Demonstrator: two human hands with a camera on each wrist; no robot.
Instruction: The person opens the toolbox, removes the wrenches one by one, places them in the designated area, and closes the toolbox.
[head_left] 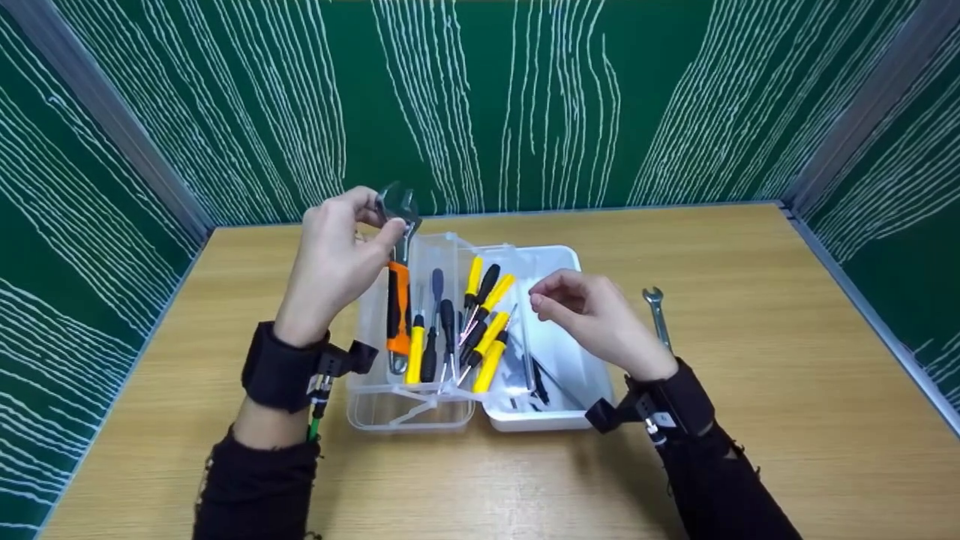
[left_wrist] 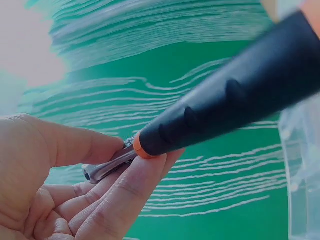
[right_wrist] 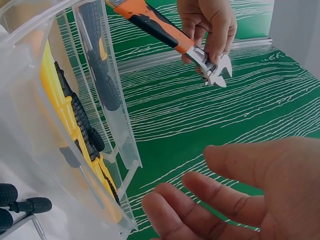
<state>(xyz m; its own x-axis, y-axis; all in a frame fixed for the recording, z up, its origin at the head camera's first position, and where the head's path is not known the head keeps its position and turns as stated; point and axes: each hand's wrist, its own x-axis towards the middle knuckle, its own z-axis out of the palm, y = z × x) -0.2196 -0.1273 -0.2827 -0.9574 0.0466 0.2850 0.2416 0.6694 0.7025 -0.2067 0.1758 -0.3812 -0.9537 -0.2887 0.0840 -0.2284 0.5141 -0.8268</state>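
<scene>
My left hand (head_left: 337,244) pinches an adjustable wrench (head_left: 399,300) just below its metal head. The wrench hangs upright, its orange and black handle pointing down over the left side of a clear plastic tray (head_left: 367,300). Yellow-and-black screwdrivers (head_left: 491,360) and black ones (head_left: 448,322) lie in that tray. Over the white box (head_left: 525,421) on the right hovers my right hand (head_left: 592,315), fingers loosely bent and holding nothing. In the right wrist view its fingers (right_wrist: 200,200) are spread apart, and the adjustable wrench (right_wrist: 155,25) shows beyond them in the left hand.
A small open-end wrench (head_left: 656,311) lies on the wooden table (head_left: 765,375), partly behind my right arm. Hex keys (head_left: 529,367) and dark small pieces lie in the white box. Green walls (head_left: 495,112) with white wavy lines stand behind and on both sides.
</scene>
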